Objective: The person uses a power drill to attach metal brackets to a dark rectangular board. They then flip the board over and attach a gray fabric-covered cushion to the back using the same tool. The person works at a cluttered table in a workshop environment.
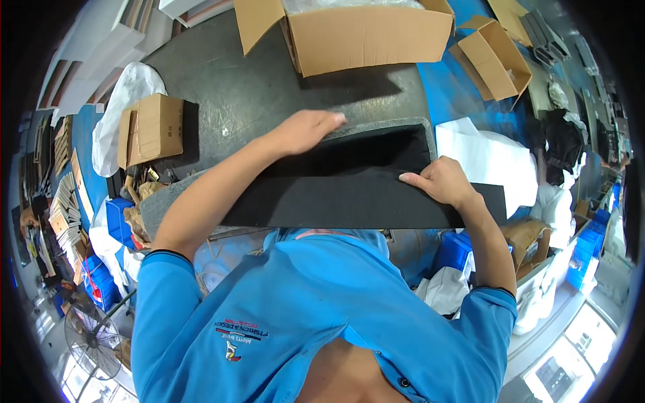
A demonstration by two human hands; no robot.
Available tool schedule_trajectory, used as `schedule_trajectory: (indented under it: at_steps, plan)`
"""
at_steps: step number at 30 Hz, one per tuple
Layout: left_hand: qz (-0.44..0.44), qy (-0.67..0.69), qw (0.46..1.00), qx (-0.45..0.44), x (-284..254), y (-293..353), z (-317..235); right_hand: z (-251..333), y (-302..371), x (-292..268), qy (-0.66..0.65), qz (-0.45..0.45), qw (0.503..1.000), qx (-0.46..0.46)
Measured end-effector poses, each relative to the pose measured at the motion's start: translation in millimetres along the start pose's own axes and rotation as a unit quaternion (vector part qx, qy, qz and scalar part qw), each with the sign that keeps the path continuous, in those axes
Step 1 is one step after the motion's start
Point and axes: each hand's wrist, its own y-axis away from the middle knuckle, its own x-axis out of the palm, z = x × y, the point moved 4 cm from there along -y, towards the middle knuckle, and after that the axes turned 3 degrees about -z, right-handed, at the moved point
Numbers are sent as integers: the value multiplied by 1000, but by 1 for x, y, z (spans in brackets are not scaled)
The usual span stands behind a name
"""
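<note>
A long open fabric box (430, 138) lies across my front, grey felt outside and black inside. Along its near side runs a long black panel (349, 201), its lower edge close to my body. My left hand (311, 132) is over the far rim, fingers together and pointing right; their undersides are hidden, so any hold there cannot be made out. At the right end, my right hand (443, 183) grips the black panel, its thumb lying along the upper edge and the other fingers folded beside the box's corner.
On the dark tabletop (228, 87) stand a large open carton (369, 43) at the far side and a small carton (153, 129) at left. Another open carton (494, 59) is at far right. White sheeting (487, 161) lies beyond my right hand. A standing fan (93, 339) is at lower left.
</note>
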Motion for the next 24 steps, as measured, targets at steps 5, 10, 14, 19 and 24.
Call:
schedule_trajectory:
  at_steps: [5,10,14,19,24]
  plan:
    - [-2,-156,984,89,32,-34,-27,-2,5,6,-21,-11,1000,-1]
    - [-38,-376,919,112,46,-17,-59,0,3,5,7,-23,1000,4]
    - [-83,-432,889,125,45,-6,-63,8,-3,1,24,-21,999,-13]
    - [-264,-205,905,262,43,63,-106,6,4,-2,-6,52,998,36]
    - [-190,-214,952,105,58,153,-60,31,-36,3,-107,148,983,33]
